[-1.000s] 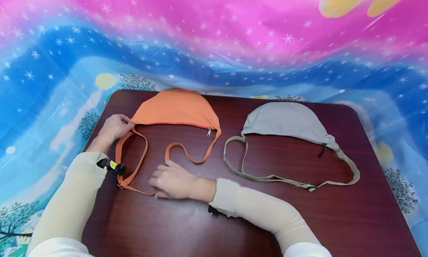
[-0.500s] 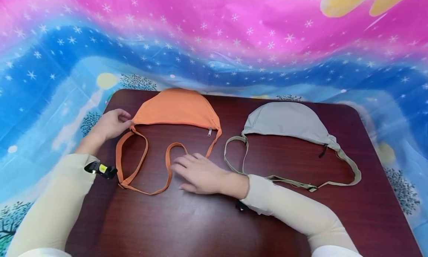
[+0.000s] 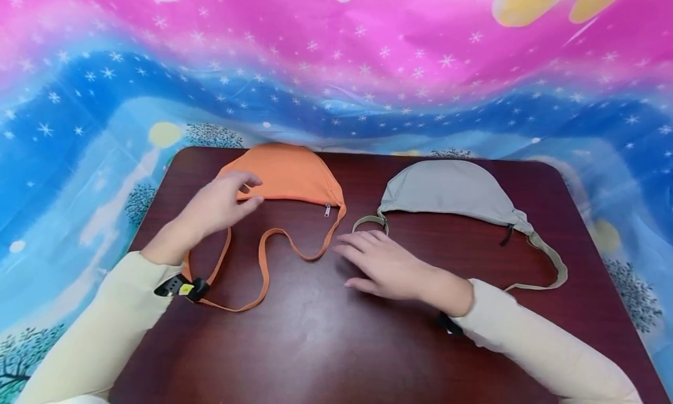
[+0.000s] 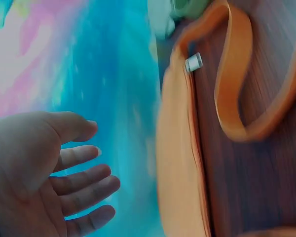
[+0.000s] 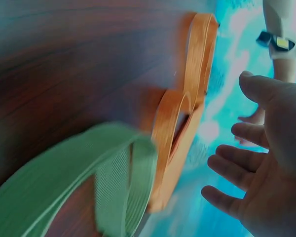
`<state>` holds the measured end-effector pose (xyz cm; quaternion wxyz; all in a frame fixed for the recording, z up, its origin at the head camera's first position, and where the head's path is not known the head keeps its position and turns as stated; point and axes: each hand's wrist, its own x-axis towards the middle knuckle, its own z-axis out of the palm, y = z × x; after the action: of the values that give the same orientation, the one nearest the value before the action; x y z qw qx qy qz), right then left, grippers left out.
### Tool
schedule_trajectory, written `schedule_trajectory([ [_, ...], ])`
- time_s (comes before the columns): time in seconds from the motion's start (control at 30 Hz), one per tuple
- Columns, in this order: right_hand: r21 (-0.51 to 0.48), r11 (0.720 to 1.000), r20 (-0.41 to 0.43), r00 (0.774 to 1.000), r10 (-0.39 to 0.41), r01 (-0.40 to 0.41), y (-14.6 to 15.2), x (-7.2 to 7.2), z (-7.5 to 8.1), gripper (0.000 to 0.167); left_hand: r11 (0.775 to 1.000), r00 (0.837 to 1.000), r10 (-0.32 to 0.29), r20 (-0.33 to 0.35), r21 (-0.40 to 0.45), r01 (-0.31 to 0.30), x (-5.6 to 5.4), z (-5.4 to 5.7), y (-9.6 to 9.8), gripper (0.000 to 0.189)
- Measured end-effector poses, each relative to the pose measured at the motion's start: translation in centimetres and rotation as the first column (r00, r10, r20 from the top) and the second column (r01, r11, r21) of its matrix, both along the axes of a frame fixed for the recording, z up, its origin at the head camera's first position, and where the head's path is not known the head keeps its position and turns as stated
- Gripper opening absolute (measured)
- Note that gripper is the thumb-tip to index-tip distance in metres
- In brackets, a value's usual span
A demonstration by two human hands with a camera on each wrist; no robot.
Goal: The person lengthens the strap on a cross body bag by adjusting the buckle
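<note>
An orange waist bag (image 3: 289,170) lies at the back left of the table, its zip pull (image 3: 328,210) at the right end and its thin strap (image 3: 263,270) winding toward the front. My left hand (image 3: 215,208) hovers over the bag's left end with fingers apart, holding nothing; it hides that corner and part of the strap. To the right lies a grey waist bag (image 3: 447,188) with a greenish strap (image 5: 103,158). Over the left part of that strap is my right hand (image 3: 386,264), fingers loosely spread and gripping nothing, covering much of the strap.
Both bags rest on a dark reddish-brown table (image 3: 294,345) with rounded back corners. A printed cloth (image 3: 315,71) in pink and blue hangs behind and beside it.
My left hand has let go of the orange bag's left end and moved right over it. My right hand has left the orange strap and moved right to the grey bag's strap.
</note>
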<state>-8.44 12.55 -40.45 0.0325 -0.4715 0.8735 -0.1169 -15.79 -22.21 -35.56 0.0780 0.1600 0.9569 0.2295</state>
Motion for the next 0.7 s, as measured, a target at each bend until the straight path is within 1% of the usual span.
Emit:
schedule_trajectory([
  [0.1,-0.027,0.999,0.017,0.999,-0.036,0.037,2.3,0.2,0.3,0.059,0.996,0.994,-0.087,-0.059,-0.009,0.087,0.6,0.3,2.3,0.036],
  [0.2,-0.057,0.995,0.042,0.996,-0.079,0.081,4.9,0.4,0.5,0.057,0.983,0.977,-0.181,-0.109,-0.027,0.179,1.0,0.5,4.7,0.035],
  [0.3,-0.077,0.989,0.072,0.990,-0.120,0.126,7.6,1.1,0.6,0.056,0.963,0.952,-0.268,-0.146,-0.049,0.263,1.2,0.8,7.2,0.034],
  [0.43,-0.093,0.980,0.101,0.981,-0.165,0.174,10.7,2.0,0.8,0.053,0.937,0.920,-0.348,-0.180,-0.065,0.342,1.5,0.9,10.5,0.031],
  [0.5,-0.098,0.975,0.114,0.975,-0.189,0.200,12.1,2.5,0.9,0.052,0.923,0.904,-0.386,-0.184,-0.071,0.379,1.7,0.7,12.2,0.031],
  [0.63,-0.097,0.957,0.131,0.957,-0.258,0.272,14.7,3.3,1.1,0.053,0.884,0.866,-0.467,-0.179,-0.104,0.455,2.2,0.1,15.8,0.033],
  [0.7,-0.095,0.949,0.129,0.948,-0.289,0.302,16.0,3.6,1.1,0.054,0.867,0.851,-0.498,-0.169,-0.129,0.482,2.5,-0.2,17.6,0.035],
])
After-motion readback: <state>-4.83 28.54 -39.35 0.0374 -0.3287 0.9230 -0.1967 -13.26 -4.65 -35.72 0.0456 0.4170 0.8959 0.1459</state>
